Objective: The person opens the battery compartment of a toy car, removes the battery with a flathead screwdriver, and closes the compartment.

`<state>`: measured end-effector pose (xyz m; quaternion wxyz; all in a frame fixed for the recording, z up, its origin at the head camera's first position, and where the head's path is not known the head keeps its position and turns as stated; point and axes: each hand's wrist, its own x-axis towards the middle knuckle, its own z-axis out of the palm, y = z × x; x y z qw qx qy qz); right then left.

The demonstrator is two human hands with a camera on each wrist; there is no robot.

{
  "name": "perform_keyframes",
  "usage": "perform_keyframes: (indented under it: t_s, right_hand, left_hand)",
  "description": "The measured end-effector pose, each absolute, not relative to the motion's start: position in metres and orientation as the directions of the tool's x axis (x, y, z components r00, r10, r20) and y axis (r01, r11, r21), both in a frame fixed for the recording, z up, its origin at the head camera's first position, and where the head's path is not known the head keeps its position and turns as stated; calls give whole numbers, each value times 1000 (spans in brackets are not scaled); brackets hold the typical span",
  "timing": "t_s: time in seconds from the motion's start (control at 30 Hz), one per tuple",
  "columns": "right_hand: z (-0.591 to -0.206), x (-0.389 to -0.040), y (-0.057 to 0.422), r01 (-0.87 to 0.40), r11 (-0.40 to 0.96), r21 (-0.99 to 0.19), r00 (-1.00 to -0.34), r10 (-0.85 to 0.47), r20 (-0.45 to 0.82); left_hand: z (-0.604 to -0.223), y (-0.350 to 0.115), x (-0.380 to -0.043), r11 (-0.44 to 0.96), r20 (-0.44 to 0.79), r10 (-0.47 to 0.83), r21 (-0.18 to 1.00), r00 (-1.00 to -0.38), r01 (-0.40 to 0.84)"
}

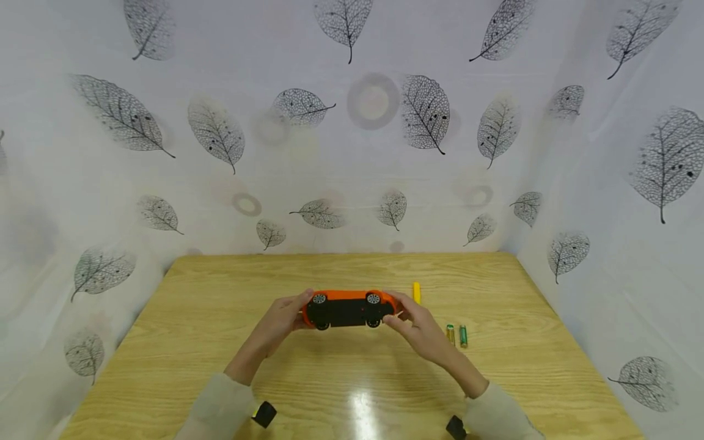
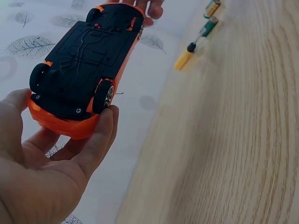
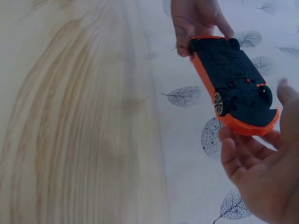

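Both hands hold an orange toy car (image 1: 349, 311) above the table, its black underside turned toward the head camera. My left hand (image 1: 279, 319) grips one end; in the left wrist view its thumb and fingers lie along the two sides of the orange bumper (image 2: 63, 125). My right hand (image 1: 419, 330) holds the other end, with curled fingers (image 3: 240, 154) beneath the bumper in the right wrist view and the thumb near its edge. Wheels and small screws show on the underside, along with a small red part (image 3: 248, 80). The roof is hidden.
Two green-and-gold batteries (image 1: 463, 336) lie on the wooden table (image 1: 220, 293), right of the right hand. Behind that hand lies a screwdriver with a yellow handle (image 1: 416, 292). A white leaf-printed curtain (image 1: 352, 159) surrounds the table's back and sides.
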<state>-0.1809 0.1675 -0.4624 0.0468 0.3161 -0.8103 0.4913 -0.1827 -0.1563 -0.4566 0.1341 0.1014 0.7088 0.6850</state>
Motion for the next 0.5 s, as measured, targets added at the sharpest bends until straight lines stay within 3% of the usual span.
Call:
perform_keyframes:
  t_s: [0.2,0.5]
  right_hand:
    - [-450,-185,167,-374,306,-875,-852,-487,194]
    - [-437,-194,164,-246,319,-916,-833,-552,31]
  left_hand:
    - [-454,-155,-181,37,-48,321,999,-946,-38]
    - [-451,-155,-179,50,-13,316,999,-949,4]
